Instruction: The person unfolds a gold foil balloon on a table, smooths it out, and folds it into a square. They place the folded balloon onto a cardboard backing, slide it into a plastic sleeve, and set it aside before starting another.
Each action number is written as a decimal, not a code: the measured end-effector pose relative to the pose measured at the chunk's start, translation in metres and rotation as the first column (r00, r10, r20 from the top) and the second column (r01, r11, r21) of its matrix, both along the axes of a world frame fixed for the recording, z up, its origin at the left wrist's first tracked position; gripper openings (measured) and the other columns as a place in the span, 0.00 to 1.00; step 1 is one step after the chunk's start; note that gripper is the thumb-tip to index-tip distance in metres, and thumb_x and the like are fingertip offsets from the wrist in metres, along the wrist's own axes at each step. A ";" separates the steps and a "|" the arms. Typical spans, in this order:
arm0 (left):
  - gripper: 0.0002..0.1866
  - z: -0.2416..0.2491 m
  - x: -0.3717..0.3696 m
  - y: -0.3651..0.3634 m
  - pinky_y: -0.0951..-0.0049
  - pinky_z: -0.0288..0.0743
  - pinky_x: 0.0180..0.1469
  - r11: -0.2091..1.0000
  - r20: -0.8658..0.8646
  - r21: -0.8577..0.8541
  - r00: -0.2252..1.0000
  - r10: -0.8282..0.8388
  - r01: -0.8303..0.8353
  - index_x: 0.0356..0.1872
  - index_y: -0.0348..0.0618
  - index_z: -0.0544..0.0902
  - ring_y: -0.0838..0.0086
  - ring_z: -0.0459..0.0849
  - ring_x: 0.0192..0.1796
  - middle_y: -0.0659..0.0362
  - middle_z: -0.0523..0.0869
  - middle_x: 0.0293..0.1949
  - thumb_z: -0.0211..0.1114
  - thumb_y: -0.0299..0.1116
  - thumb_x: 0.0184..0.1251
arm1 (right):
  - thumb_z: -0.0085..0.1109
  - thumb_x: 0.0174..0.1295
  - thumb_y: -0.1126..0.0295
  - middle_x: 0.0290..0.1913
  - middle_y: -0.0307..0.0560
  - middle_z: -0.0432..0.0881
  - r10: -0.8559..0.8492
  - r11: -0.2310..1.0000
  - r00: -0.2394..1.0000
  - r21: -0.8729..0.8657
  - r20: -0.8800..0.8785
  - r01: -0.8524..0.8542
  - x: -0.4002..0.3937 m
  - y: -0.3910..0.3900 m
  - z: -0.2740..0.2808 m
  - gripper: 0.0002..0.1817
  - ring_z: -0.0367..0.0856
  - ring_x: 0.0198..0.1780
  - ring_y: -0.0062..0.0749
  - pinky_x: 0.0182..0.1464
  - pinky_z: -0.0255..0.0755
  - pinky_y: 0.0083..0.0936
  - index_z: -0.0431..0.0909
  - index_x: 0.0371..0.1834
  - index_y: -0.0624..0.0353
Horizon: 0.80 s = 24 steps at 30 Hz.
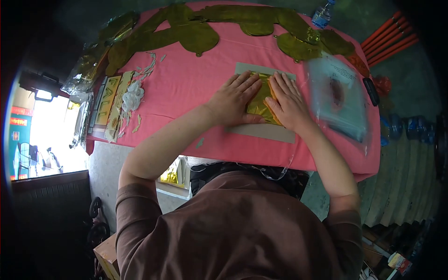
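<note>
A folded sheet of gold foil (259, 106) lies on a grey rectangular board (275, 132) near the front of the pink-covered table. My left hand (237, 99) rests flat on the foil's left side, its fingers stretched out and the thumb pointing right. On the right side my right hand (287, 100) lies palm down with fingers extended. Under its inner edge shows a strip of orange material (272, 99); what it is I cannot make out. Neither hand is wrapped round anything. The palms hide part of the foil.
Flat gold foil balloons (198, 37) line the table's (186, 70) back. Clear plastic bags (338, 93) lie at right beside a black object (371, 91). A water bottle (323, 15) stands behind. At left are printed packs (106, 105), crumpled white plastic (132, 96) and paper scraps.
</note>
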<state>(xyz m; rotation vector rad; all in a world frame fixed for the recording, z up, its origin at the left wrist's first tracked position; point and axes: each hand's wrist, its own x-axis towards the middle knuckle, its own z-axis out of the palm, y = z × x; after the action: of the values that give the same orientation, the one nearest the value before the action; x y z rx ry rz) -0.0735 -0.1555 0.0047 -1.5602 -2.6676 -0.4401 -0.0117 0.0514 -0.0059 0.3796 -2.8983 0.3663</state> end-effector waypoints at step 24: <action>0.11 0.042 0.019 0.169 0.62 0.76 0.46 0.910 -0.040 0.069 0.913 -0.406 0.408 0.34 0.43 0.83 0.61 0.79 0.49 0.55 0.82 0.44 0.66 0.36 0.49 | 0.39 0.64 0.53 0.73 0.61 0.51 0.022 0.998 0.992 0.059 -0.125 -0.015 0.002 0.000 -0.017 0.36 0.46 0.75 0.51 0.73 0.40 0.46 0.52 0.70 0.67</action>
<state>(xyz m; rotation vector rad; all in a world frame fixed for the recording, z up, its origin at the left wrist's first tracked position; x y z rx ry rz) -0.0540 0.0134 0.0465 -2.0845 -2.2651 -0.5189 -0.0099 0.0514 -0.0233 0.4233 -2.7891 0.2519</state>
